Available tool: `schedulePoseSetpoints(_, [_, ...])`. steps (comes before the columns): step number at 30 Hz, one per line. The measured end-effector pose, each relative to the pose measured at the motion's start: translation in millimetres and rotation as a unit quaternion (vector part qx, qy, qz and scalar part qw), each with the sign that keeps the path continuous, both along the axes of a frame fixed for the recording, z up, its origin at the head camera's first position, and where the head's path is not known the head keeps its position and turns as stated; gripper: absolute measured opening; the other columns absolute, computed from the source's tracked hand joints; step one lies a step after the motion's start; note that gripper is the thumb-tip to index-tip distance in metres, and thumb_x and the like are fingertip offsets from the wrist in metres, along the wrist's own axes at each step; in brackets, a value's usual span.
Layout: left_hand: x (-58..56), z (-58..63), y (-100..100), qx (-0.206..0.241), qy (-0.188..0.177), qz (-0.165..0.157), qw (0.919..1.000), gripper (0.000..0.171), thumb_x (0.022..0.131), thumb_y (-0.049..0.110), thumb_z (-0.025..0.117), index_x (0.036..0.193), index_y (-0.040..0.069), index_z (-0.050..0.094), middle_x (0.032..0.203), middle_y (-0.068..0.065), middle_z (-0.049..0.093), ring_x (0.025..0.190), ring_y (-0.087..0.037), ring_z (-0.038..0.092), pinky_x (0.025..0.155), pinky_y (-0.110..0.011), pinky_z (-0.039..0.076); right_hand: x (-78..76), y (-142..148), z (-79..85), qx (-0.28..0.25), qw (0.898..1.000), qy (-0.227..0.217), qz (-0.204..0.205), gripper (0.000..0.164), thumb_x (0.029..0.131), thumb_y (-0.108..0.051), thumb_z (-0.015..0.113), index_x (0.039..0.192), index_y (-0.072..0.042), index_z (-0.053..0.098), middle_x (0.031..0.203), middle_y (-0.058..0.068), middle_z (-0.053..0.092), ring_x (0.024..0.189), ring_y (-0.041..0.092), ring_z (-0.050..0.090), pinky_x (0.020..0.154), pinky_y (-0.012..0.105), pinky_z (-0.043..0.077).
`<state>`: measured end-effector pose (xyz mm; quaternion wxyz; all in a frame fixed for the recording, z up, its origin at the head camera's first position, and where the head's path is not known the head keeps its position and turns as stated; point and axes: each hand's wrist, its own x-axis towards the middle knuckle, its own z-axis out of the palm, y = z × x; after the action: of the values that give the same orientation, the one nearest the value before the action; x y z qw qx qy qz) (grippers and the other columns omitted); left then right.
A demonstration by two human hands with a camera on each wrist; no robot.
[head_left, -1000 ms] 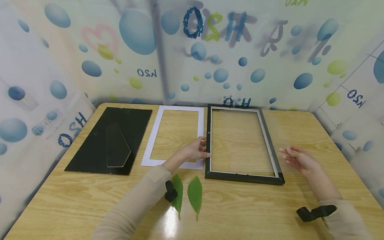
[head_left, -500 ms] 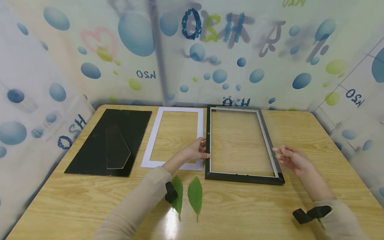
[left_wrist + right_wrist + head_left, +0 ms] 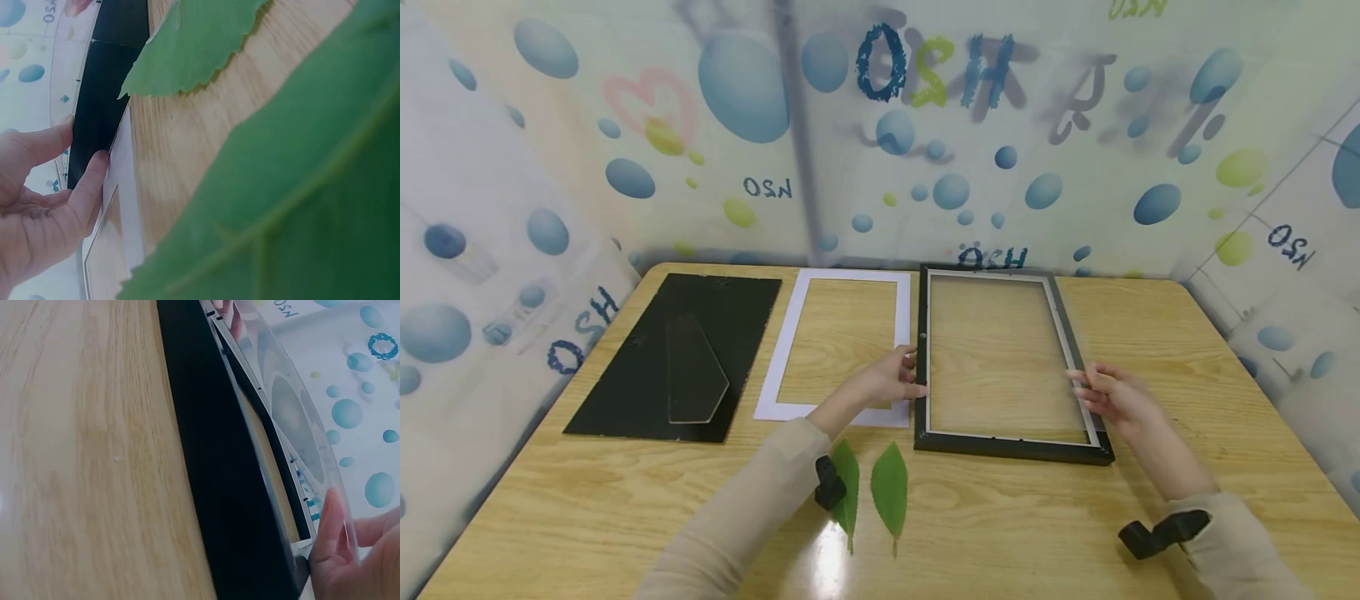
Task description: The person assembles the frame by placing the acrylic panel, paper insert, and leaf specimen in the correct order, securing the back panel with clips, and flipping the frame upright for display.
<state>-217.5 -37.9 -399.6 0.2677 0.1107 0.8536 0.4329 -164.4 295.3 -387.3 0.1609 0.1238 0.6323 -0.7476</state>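
Note:
A black picture frame [image 3: 1015, 447] lies on the table, its opening facing up. My left hand [image 3: 887, 377] grips the frame's left side between thumb and fingers; in the left wrist view, the thumb [image 3: 53, 144] presses the upper edge. A clear sheet [image 3: 294, 412] is over the frame, its near part raised off the rim in the right wrist view. My right hand [image 3: 1120, 398] pinches the sheet's right edge, close above the frame's right bar. Two green leaves [image 3: 889, 490] lie in front of the frame; the left forearm's wrist camera partly covers one.
A white mat [image 3: 790, 411] with a rectangular window lies left of the frame. Farther left is a black backing board [image 3: 625, 358] with a folded easel stand [image 3: 692, 375]. A bubble-patterned curtain [image 3: 955, 192] rises behind the wooden table [image 3: 1000, 533].
My right hand has moved left with the clear sheet, from beside the frame to its right bar. My left hand has stayed on the frame's left side.

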Motion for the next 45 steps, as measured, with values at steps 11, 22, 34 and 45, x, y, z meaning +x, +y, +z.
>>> schedulePoseSetpoints(11, [0.3,0.1,0,0.003,-0.003,0.003,1.0,0.078,0.084,0.017,0.066,0.145,0.009,0.018,0.139,-0.014,0.039,0.12,-0.026,0.046,0.099,-0.036,0.044,2.9,-9,-0.1,0.031,0.999,0.01,-0.013,0.014,0.096,-0.018,0.044,0.106,-0.013,0.036,0.077,-0.02,0.068,0.066,-0.003,0.061,0.058,0.012,0.05])
schedulePoseSetpoints(22, [-0.6,-0.2,1,0.002,-0.006,0.003,1.0,0.077,0.084,0.017,0.066,0.145,0.009,0.019,0.139,-0.013,0.04,0.119,-0.025,0.046,0.097,-0.035,0.045,7.2,-23,-1.4,0.083,0.995,0.018,-0.061,0.007,0.097,-0.013,0.041,0.103,-0.014,0.038,0.071,-0.022,0.066,0.062,-0.004,0.061,0.055,0.012,0.049])
schedulePoseSetpoints(34, [0.4,2.4,2,-0.001,-0.007,0.0,1.0,0.078,0.084,0.016,0.065,0.145,0.008,0.017,0.137,-0.014,0.04,0.115,-0.024,0.047,0.095,-0.034,0.046,5.5,-23,-1.5,0.255,0.965,0.048,-0.02,0.027,0.095,-0.017,0.046,0.112,0.003,0.036,0.069,-0.02,0.062,0.059,-0.002,0.059,0.053,0.018,0.052])
schedulePoseSetpoints(45, [0.3,3.5,2,-0.007,-0.003,0.001,1.0,0.077,0.084,0.015,0.065,0.145,0.007,0.018,0.137,-0.014,0.041,0.117,-0.025,0.047,0.096,-0.034,0.046,8.5,-22,-1.0,0.545,0.824,0.154,0.018,0.035,0.091,-0.028,0.055,0.101,0.005,0.054,0.078,0.018,0.059,0.057,0.015,0.049,0.047,0.026,0.039])
